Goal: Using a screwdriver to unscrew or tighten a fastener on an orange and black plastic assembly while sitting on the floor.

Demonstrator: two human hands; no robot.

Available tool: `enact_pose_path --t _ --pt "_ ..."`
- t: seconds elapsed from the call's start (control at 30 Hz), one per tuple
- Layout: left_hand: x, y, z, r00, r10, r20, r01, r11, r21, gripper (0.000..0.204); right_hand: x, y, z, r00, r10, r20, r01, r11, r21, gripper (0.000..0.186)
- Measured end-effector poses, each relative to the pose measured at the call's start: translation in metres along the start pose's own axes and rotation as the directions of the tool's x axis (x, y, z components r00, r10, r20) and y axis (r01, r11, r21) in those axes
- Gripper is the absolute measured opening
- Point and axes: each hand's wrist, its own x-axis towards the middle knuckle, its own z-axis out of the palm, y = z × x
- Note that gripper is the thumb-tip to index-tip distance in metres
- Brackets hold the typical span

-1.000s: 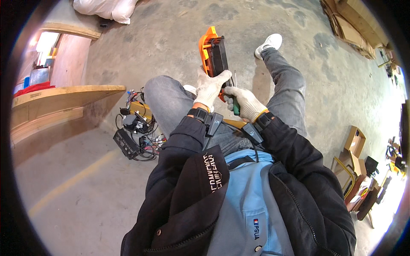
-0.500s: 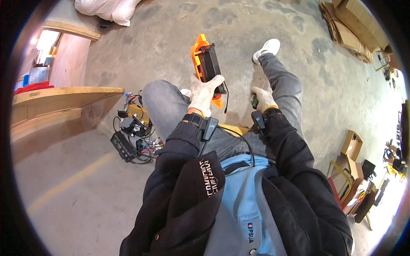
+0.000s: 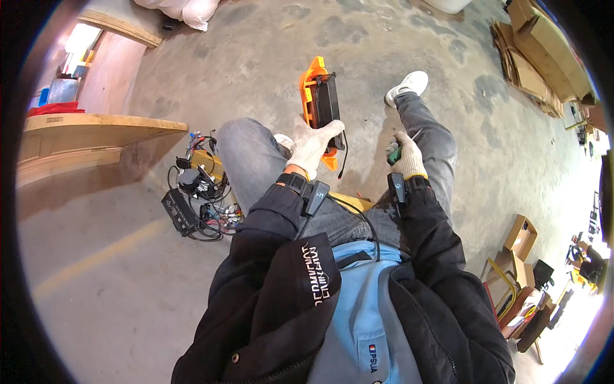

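My left hand (image 3: pixel 310 144), in a white knit glove, is closed on an orange-and-black device (image 3: pixel 323 99), held upright between my legs, with a thin black cable dangling from its lower right. My right hand (image 3: pixel 407 157), gloved the same way, grips a green-handled screwdriver (image 3: pixel 396 153) beside my right leg, apart from the device; its thin shaft points up and to the right. A yellow object (image 3: pixel 348 201) lies under the device, between my thighs, partly hidden by a cable.
Tangled electronics (image 3: pixel 185 211) with a gold box (image 3: pixel 208 164) lie left of my left leg. A wooden bench (image 3: pixel 102 128) stands at the left, a white sack (image 3: pixel 188 11) at the top. Folded cardboard (image 3: pixel 524 64) is at the upper right; boxes and assorted items (image 3: pixel 521 237) are at the lower right.
My right hand has drawn away from the device to the right with the screwdriver. The device sits a little lower in view in my left hand, with its cable now visibly dangling.
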Motion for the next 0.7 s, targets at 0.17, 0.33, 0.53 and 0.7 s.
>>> enact_pose_path --t 0.17,0.33,0.53,0.7 --pt "0.006 -0.010 -0.002 0.999 -0.004 0.032 0.005 1.000 -0.022 0.054 -0.015 0.002 0.010 0.990 -0.134 0.043 0.139 0.978 -0.158 0.017" --pt "0.014 -0.022 0.002 0.996 0.021 0.090 -0.021 1.000 -0.002 0.042 -0.038 -0.001 0.026 0.960 -0.210 0.185 0.269 0.874 -0.405 0.041" --pt "0.016 -0.038 0.007 0.944 0.040 0.328 -0.022 0.998 -0.056 0.043 -0.057 -0.006 0.045 0.871 -0.157 0.466 0.354 0.858 -0.372 0.057" --pt "0.019 -0.052 0.006 0.853 -0.088 0.514 0.139 0.988 -0.062 0.049 -0.063 -0.006 0.047 0.810 -0.109 0.576 0.363 0.865 -0.347 0.062"
